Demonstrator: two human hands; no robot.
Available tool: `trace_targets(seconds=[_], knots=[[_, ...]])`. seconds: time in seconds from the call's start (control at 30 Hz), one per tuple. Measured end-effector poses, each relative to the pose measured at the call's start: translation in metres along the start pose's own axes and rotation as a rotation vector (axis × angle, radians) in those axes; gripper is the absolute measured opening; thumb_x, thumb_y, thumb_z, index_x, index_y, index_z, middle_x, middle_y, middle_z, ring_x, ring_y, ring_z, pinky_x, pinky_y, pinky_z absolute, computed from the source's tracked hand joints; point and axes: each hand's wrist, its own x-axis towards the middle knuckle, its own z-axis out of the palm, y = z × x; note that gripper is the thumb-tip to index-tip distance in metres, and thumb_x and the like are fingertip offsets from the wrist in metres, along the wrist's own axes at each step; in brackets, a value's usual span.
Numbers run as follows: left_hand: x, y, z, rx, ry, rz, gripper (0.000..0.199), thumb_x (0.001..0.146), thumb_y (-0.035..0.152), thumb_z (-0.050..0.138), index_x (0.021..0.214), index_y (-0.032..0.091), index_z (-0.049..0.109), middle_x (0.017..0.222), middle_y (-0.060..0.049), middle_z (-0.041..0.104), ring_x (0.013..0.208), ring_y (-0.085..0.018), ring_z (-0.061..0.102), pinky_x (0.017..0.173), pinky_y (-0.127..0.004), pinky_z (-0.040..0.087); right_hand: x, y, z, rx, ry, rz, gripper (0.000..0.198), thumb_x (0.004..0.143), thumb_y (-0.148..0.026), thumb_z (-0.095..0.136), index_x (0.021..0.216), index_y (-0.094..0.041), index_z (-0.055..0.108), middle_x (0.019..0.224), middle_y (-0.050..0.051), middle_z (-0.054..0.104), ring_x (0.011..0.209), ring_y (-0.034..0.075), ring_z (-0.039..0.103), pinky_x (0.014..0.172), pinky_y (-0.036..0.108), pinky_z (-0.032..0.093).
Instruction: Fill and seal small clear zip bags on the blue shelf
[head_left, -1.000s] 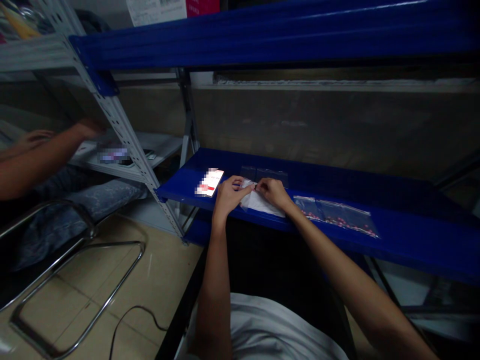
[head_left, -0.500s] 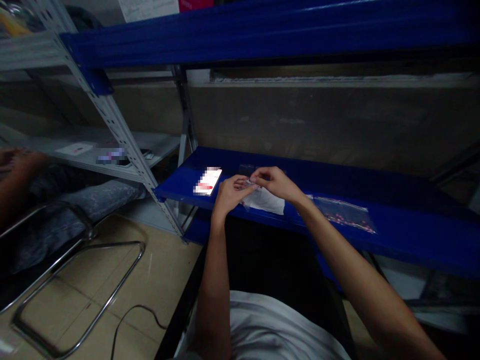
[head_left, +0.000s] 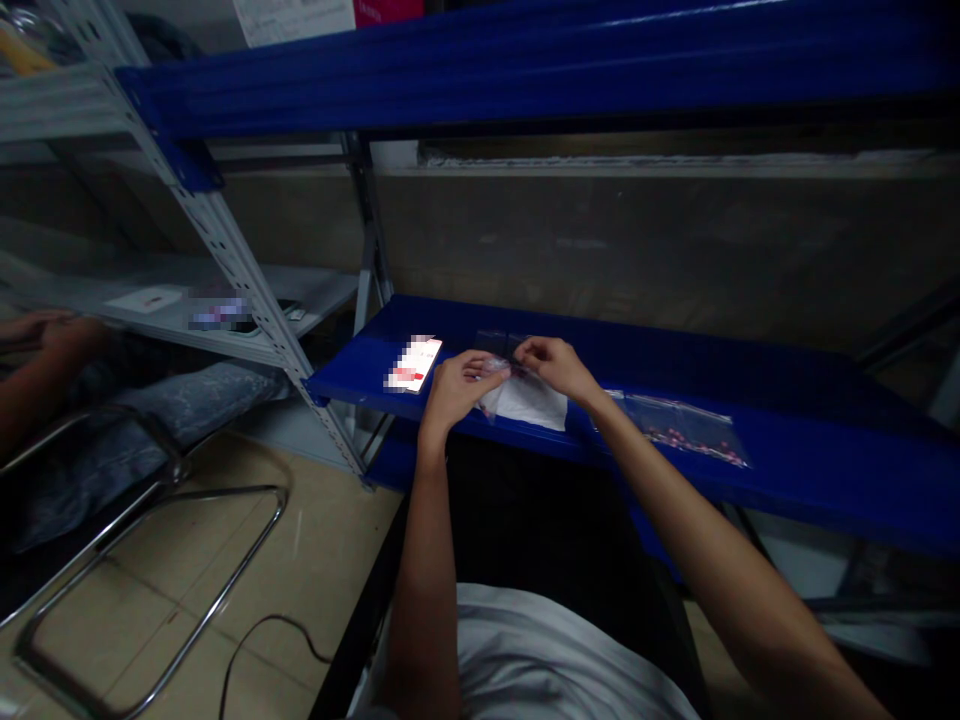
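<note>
In front of me, my left hand [head_left: 456, 390] is closed on a small clear plastic bag [head_left: 490, 404], pinched between thumb and fingers. Part of the bag is hidden behind the hand. Just to its right, my right hand [head_left: 561, 366] has its thumb and fingers pressed together; what they grip is too small and dim to make out. Beneath both hands a white cloth or sheet of paper [head_left: 536, 404] lies near the front edge of the blue shelf [head_left: 795, 440]. A clear bag with small pinkish beads [head_left: 690, 428] lies flat beside my right forearm.
A lit phone [head_left: 421, 364] rests on the shelf left of my hands. Overhead runs a blue beam [head_left: 525, 75], and a grey perforated post [head_left: 244, 270] stands at left. Beyond it are another person's hands [head_left: 56, 335] and a metal chair frame [head_left: 157, 600].
My right hand has moved slightly right, away from my left hand, opening a small gap between their fingertips. My left hand stays nearly in place with the plastic bag.
</note>
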Motion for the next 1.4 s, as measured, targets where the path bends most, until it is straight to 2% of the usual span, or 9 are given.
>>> trace_targets(seconds=[0.23,0.43,0.6,0.73,0.87,0.97,1.07,1.23,1.4], knots=[[0.003,-0.004,-0.004,-0.002,0.041,-0.020,0.039,0.075,0.041,0.088,0.104,0.017,0.076,0.094,-0.010,0.079,0.090,-0.022,0.074,0.080,-0.033,0.058,-0.004,0.030,0.022,-0.376,-0.017,-0.017,0.021,0.088,-0.009,0.059,0.094,-0.018,0.077,0.094,0.008,0.079,0.086,0.021,0.070,0.079,0.028,0.046],[0.001,-0.007,-0.006,0.039,0.056,-0.018,0.039,0.076,0.042,0.086,0.103,0.016,0.076,0.092,-0.010,0.079,0.088,-0.021,0.074,0.079,-0.032,0.058,-0.003,0.025,0.029,-0.471,-0.058,0.018,0.021,0.093,-0.014,0.061,0.102,-0.017,0.079,0.102,0.012,0.078,0.095,0.022,0.071,0.082,0.026,0.045],[0.001,-0.008,-0.007,0.034,0.063,-0.006,0.038,0.076,0.042,0.086,0.102,0.016,0.076,0.091,-0.010,0.079,0.086,-0.021,0.074,0.077,-0.031,0.058,-0.001,0.021,0.032,-0.494,-0.094,0.024,0.022,0.094,-0.013,0.059,0.101,-0.017,0.079,0.102,0.013,0.079,0.092,0.022,0.071,0.081,0.026,0.044],[0.002,-0.007,-0.008,0.022,0.077,-0.008,0.038,0.077,0.042,0.087,0.102,0.016,0.076,0.092,-0.010,0.079,0.087,-0.021,0.074,0.077,-0.031,0.058,-0.001,0.023,0.028,-0.393,-0.050,0.026,0.019,0.090,-0.011,0.060,0.093,-0.017,0.078,0.095,0.010,0.079,0.086,0.021,0.071,0.078,0.027,0.045],[0.001,-0.008,-0.008,0.029,0.062,-0.020,0.039,0.077,0.042,0.086,0.104,0.016,0.076,0.092,-0.011,0.079,0.087,-0.022,0.074,0.077,-0.032,0.058,-0.003,0.020,0.017,-0.124,0.075,0.087,0.014,0.085,-0.014,0.061,0.083,-0.019,0.074,0.083,0.007,0.078,0.078,0.020,0.069,0.075,0.029,0.047],[0.001,-0.010,-0.006,0.028,0.037,-0.008,0.039,0.078,0.042,0.086,0.105,0.016,0.076,0.093,-0.010,0.079,0.088,-0.022,0.075,0.078,-0.032,0.057,-0.008,0.006,0.009,0.109,0.106,0.076,0.010,0.083,-0.024,0.064,0.082,-0.019,0.072,0.076,0.005,0.074,0.071,0.019,0.066,0.070,0.030,0.048],[0.002,-0.010,-0.004,0.011,0.000,0.011,0.039,0.079,0.042,0.085,0.108,0.017,0.076,0.095,-0.010,0.080,0.090,-0.022,0.075,0.080,-0.032,0.058,-0.013,-0.017,0.003,0.277,0.090,0.020,0.018,0.082,-0.037,0.070,0.085,-0.019,0.072,0.074,0.003,0.070,0.068,0.017,0.061,0.064,0.030,0.047],[0.002,-0.005,-0.001,-0.024,-0.049,0.031,0.039,0.079,0.042,0.085,0.107,0.017,0.076,0.097,-0.010,0.080,0.093,-0.022,0.076,0.082,-0.032,0.059,-0.018,-0.046,-0.001,0.346,0.038,-0.031,0.025,0.081,-0.044,0.075,0.085,-0.020,0.071,0.073,0.002,0.067,0.066,0.016,0.056,0.062,0.030,0.045],[0.001,-0.004,0.001,-0.040,-0.073,0.042,0.041,0.079,0.041,0.085,0.110,0.017,0.076,0.098,-0.011,0.080,0.094,-0.022,0.076,0.081,-0.030,0.059,-0.019,-0.045,0.001,0.290,-0.011,-0.045,0.026,0.081,-0.045,0.073,0.086,-0.019,0.073,0.076,0.004,0.070,0.071,0.018,0.060,0.068,0.032,0.046]])
